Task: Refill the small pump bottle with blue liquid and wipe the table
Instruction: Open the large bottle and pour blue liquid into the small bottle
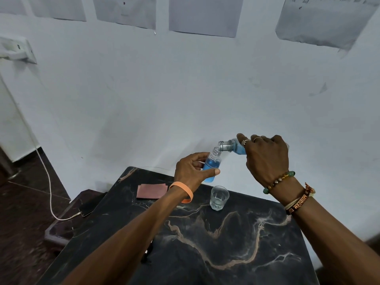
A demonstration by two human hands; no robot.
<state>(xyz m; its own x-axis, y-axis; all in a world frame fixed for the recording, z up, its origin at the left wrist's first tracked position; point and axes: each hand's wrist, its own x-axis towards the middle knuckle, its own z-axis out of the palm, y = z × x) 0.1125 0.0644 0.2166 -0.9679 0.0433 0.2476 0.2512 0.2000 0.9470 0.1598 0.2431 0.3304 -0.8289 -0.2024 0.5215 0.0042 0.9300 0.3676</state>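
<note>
— What are my hands doing?
— Your left hand (192, 168) grips the small bottle (211, 168), uncapped and mostly full of blue liquid, above the table's (226, 243) far edge. Your right hand (265, 157) clasps a bigger bottle (232, 148), tipped so its mouth sits just over the small one's.
— And nearby?
— A glass (219, 198) and a pink cloth (151, 191) lie on the table.

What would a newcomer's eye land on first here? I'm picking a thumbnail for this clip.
The two hands raised above the far edge of the black marble table: the left hand holds a small bottle of blue liquid, and the right hand tips a larger bottle mouth to mouth with it. Below them stands a clear glass, with a pink cloth to its left.
</note>
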